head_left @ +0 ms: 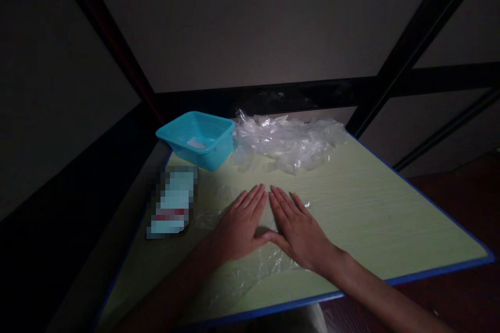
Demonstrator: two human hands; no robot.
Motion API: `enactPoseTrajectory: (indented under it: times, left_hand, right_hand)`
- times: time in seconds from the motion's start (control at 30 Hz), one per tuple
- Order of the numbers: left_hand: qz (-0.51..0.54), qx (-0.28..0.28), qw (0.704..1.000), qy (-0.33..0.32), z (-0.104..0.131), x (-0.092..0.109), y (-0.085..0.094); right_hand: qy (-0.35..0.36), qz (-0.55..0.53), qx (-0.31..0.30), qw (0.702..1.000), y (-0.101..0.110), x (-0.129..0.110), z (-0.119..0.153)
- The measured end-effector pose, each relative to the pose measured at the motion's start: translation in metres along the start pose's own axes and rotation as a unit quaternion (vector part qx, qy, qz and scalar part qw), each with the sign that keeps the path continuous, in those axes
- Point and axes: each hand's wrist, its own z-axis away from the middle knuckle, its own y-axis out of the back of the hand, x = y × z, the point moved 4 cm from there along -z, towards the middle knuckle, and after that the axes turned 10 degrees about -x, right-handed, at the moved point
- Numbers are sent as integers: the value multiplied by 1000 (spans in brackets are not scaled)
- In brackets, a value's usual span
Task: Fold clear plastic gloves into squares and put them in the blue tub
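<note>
On the table [390,218] we have a thin clear plastic sheet [269,264] lying flat. On top of it we lay our left hand [240,225] and right hand [297,226], both unclenched, palms down, fingers straight, thumbs meeting. Left of the sheet we see a pale, pixelated item [177,197]. Beyond the sheet, leftward, we see a blue tub [219,155]; beyond it, rightward, a crumpled plastic heap [292,143].

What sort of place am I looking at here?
Probably a dim indoor corner, perhaps in a home: a blue-edged table stands before dark-framed panels, with a turquoise basin on it.
</note>
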Motion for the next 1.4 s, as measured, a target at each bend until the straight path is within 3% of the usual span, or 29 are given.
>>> enactPoseTrajectory:
  times: [0.2,0.43,0.67,1.07,1.4]
  left_hand:
    - [-8,24,1000,-3,1,0,-1]
    - [-9,-5,1000,-4,1,-1,0]
    - [-10,0,1000,-4,1,-1,1]
    - [-11,-18,1000,1,1,-2,-2]
    - [23,-6,999,30,-11,1,4]
  right_hand:
    - [-20,23,35,999,-1,18,19]
    - [-42,39,48,997,1,39,41]
    - [-76,48,56,994,1,52,59]
    - [-138,22,62,988,1,62,71]
    - [-130,-53,93,986,10,63,73]
